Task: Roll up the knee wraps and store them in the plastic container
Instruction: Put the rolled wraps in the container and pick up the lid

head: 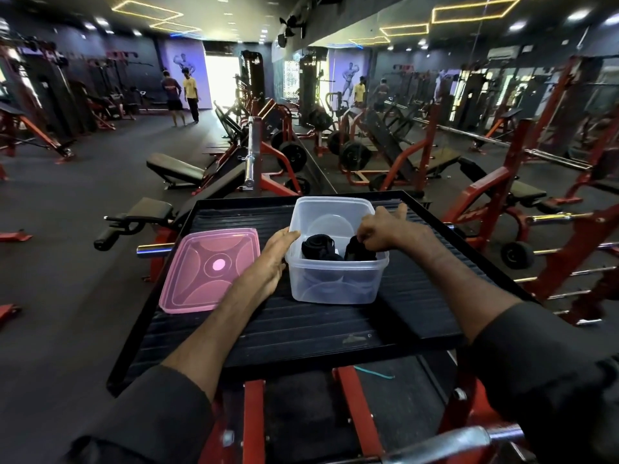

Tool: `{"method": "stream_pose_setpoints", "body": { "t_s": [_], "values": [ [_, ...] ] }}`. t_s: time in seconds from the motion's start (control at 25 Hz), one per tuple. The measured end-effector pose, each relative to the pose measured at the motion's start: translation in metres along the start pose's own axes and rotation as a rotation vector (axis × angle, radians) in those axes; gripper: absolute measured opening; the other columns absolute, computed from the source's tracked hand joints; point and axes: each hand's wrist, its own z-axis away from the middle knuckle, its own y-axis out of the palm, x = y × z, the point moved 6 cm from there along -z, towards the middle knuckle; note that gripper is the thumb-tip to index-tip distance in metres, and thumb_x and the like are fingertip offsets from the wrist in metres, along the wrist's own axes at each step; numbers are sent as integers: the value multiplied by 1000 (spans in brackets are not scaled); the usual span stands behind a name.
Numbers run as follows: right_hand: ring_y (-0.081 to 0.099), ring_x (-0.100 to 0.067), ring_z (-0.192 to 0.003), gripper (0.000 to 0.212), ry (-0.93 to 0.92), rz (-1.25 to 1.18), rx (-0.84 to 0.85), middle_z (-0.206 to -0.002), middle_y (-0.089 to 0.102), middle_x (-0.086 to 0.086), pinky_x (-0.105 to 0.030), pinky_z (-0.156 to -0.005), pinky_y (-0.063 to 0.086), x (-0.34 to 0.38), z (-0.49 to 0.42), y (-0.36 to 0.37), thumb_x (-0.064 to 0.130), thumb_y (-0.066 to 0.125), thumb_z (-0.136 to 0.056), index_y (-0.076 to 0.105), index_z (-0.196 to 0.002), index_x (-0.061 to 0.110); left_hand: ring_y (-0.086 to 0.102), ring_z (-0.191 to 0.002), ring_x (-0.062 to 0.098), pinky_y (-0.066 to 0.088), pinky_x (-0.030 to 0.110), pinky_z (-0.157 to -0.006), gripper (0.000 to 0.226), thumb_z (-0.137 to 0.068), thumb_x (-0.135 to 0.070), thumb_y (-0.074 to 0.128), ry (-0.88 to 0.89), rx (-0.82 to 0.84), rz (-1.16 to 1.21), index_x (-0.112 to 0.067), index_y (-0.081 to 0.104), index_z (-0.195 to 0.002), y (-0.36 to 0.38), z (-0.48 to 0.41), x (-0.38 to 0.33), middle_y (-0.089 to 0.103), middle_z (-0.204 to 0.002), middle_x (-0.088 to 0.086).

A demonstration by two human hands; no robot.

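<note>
The box (336,259) stands mid-platform (335,329), lid (209,269) at the left edge; the left hand (273,259) lies flat on its wall; the right hand (380,232) pinches the second wrap (358,251) beside the first wrap (318,247) inside; released loosely, I think it may unroll.

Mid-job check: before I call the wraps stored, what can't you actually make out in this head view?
- Right-hand wrap: the right hand covers its top, so whether the grip has let go is unclear.
- Container bottom: the cloudy wall blurs it; can't tell if either roll is loose underneath.
- Left-hand wrap: black on black, so its end isn't readable.
- Left hand: rests against the container's side; its fingertips are hidden behind the rim.
</note>
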Motion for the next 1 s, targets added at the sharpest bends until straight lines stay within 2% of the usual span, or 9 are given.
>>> {"method": "stream_pose_setpoints", "body": {
  "t_s": [0.16,0.32,0.44,0.52,0.64,0.72,0.8,0.88,1.0],
  "values": [
    [29,-31,-139,32,47,-82,82,-138,53,-3,-64,-116,7,-6,-2,-3,26,54,-90,67,-118,35,57,-129,27,29,57,-119,66,-75,-60,67,2,-22,-20,-20,62,-127,-5,0,2,70,-128,3],
    [55,-23,-120,19,-59,-128,-336,-109,66,7,-51,-96,28,30,9,-40,21,62,-89,77,-98,30,50,-135,24,31,52,-119,51,-87,-53,62,32,-109,-19,-24,54,-128,-21,8,-12,59,-140,2],
    [63,-23,-112,22,-250,-306,-465,-107,72,4,-45,-93,40,86,11,-52,24,59,-88,78,-99,26,44,-142,24,32,45,-119,45,-103,-36,53,80,-236,7,-21,47,-145,-50,20,-21,52,-150,6],
    [66,-26,-108,24,-402,-353,-508,-106,73,1,-44,-88,50,138,12,-57,25,57,-84,77,-97,25,52,-136,22,36,46,-117,43,-101,-33,54,130,-296,-30,-21,51,-143,-76,37,-29,58,-144,6],
    [63,-27,-113,25,-548,-251,-453,-113,71,0,-45,-90,45,218,15,-45,29,59,-87,75,-105,28,59,-124,24,39,48,-113,33,-92,-33,56,196,-399,-116,-22,62,-123,-123,68,-43,68,-124,1],
    [60,-26,-121,31,-590,-127,-312,-124,68,0,-48,-100,40,254,10,-20,36,60,-89,72,-116,30,59,-122,27,40,48,-115,28,-100,-22,53,196,-493,-145,-16,61,-126,-154,87,-50,66,-122,6],
    [57,-27,-127,35,-592,-64,-152,-133,64,-3,-49,-106,37,271,2,9,36,59,-90,70,-122,29,60,-122,26,50,34,-104,31,-104,-14,48,186,-552,-163,-10,59,-133,-177,105,-53,65,-125,8],
    [60,-30,-123,33,-601,-124,-86,-130,64,-7,-45,-101,43,276,-3,26,34,58,-89,71,-119,24,59,-115,16,49,20,-83,34,-104,-15,49,179,-579,-183,-12,57,-137,-190,121,-53,64,-125,1],
    [63,-29,-114,30,-654,-140,-144,-121,68,-6,-40,-91,52,278,-2,26,30,58,-88,72,-114,21,57,-112,8,41,21,-79,32,-103,-20,52,176,-581,-188,-20,59,-134,-204,127,-48,65,-119,-10]
  ]
}}
